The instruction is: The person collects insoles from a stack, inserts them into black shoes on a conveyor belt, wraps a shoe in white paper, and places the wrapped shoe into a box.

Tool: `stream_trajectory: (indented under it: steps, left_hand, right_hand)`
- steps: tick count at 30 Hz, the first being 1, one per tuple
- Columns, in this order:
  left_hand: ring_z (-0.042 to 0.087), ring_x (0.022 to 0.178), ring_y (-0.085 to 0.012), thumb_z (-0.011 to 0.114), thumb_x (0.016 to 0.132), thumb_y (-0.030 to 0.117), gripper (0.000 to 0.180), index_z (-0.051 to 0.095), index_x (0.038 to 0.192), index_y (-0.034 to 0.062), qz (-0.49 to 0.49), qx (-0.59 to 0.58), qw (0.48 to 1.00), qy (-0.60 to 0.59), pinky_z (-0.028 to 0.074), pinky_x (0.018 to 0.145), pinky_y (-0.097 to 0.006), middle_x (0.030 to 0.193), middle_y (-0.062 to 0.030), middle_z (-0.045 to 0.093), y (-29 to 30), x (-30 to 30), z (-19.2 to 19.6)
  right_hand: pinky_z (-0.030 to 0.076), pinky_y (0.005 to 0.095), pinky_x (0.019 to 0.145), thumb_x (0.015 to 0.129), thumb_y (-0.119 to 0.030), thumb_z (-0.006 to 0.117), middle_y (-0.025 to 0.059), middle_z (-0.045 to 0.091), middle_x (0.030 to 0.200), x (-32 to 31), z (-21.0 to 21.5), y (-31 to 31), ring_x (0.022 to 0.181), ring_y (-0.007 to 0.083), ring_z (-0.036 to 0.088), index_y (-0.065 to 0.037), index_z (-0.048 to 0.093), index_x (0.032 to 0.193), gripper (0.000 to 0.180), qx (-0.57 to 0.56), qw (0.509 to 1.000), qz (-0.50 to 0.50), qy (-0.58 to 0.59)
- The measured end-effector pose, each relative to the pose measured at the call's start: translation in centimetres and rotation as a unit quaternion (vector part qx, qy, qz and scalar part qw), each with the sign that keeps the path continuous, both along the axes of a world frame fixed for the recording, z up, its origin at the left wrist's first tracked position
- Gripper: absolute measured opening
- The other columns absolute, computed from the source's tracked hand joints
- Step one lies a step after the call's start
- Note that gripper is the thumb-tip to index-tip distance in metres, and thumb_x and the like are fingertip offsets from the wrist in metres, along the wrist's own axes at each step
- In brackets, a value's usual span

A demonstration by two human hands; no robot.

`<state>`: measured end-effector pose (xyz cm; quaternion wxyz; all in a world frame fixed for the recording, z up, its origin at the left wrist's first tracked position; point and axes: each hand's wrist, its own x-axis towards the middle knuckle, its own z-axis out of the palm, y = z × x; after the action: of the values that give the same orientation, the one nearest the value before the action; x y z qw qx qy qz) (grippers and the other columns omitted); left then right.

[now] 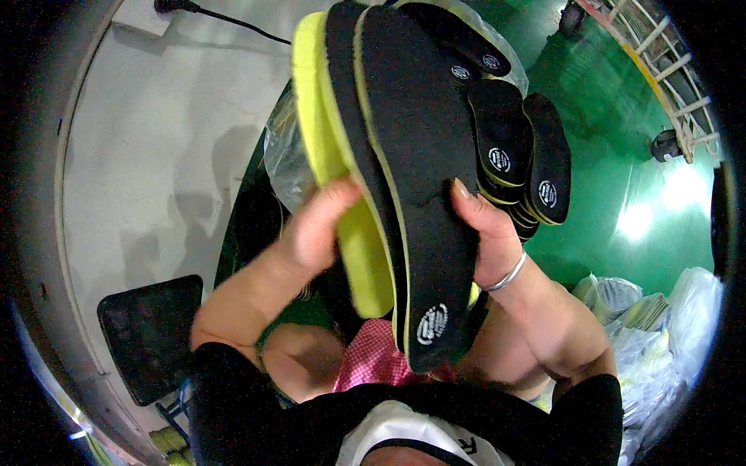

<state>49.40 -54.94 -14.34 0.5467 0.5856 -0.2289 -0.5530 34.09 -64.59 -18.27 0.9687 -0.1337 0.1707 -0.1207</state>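
Held up before my chest is a small bundle of long shoe insoles (pixel 423 163), black on top with pale yellow edges and a white round mark at the heel. The leftmost insole shows its bright yellow underside (pixel 312 101) and fans a little apart from the others. My left hand (pixel 315 221) is closed on the left edge of the bundle, its fingers mostly hidden behind the yellow side. Gripping the right edge, my right hand (pixel 497 241) has its thumb on the black face and wears a silver bangle. Several stacked insoles (pixel 497 132) lie just beyond the right hand.
Another insole stack (pixel 548 155) stands farther right. Clear plastic (pixel 284 155) lies beneath the insoles. Plastic bags with insole-like pieces (pixel 649 357) rest at the lower right. A dark square pad (pixel 151 334) is at left, a black cable (pixel 233 23) at upper left, and a white-barred rack (pixel 660 46) at upper right.
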Motion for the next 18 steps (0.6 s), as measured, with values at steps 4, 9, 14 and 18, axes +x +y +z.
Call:
stream_trajectory:
  steps: [4, 9, 14, 18]
  left_hand:
    - [0.029, 0.117, -0.02, 0.024, 0.085, 0.049, 0.06, 0.036, 0.119, 0.0019, -0.098, -0.244, 0.958, 0.115, 0.023, 0.097, -0.033, 0.124, -0.0106, 0.033, -1.1, -0.5, -1.7]
    - [0.042, 0.107, -0.0204, 0.047, 0.081, 0.012, 0.029, 0.05, 0.108, 0.0045, -0.012, -0.123, 0.992, -0.032, 0.033, 0.091, -0.031, 0.118, -0.0087, 0.04, -0.4, 1.2, -1.6]
    - [0.044, 0.104, -0.0214, 0.05, 0.078, 0.015, 0.031, 0.05, 0.107, 0.0044, 0.038, -0.099, 0.994, -0.027, 0.035, 0.088, -0.033, 0.114, -0.0088, 0.043, -0.6, 2.7, -3.7]
    - [0.046, 0.101, -0.0221, 0.052, 0.075, 0.016, 0.034, 0.05, 0.106, 0.0043, 0.078, -0.052, 0.996, 0.0, 0.037, 0.086, -0.033, 0.11, -0.0089, 0.046, -0.6, 3.3, -4.2]
  right_hand:
    - [0.04, 0.0374, 0.086, 0.083, -0.031, 0.045, 0.0134, 0.053, 0.105, 0.3, -0.5, 0.2, 0.095, 0.0253, 0.053, -0.001, 0.043, 0.112, 0.042, 0.115, 0.991, -0.044, -0.055]
    - [0.044, 0.0354, 0.081, 0.081, -0.028, 0.05, 0.0114, 0.055, 0.102, 0.0, 0.2, 1.0, 0.09, 0.0229, 0.055, -0.003, 0.046, 0.111, 0.039, 0.101, 0.995, 0.0, -0.014]
    - [0.043, 0.0316, 0.078, 0.078, -0.019, 0.057, 0.0076, 0.055, 0.101, 1.0, -0.3, 1.3, 0.089, 0.0191, 0.054, -0.003, 0.045, 0.11, 0.037, 0.022, 0.999, 0.017, 0.029]
    - [0.043, 0.0303, 0.078, 0.078, -0.017, 0.057, 0.0066, 0.056, 0.1, 1.6, -0.6, 2.0, 0.087, 0.017, 0.054, -0.003, 0.047, 0.108, 0.035, 0.059, 0.995, 0.053, 0.053]
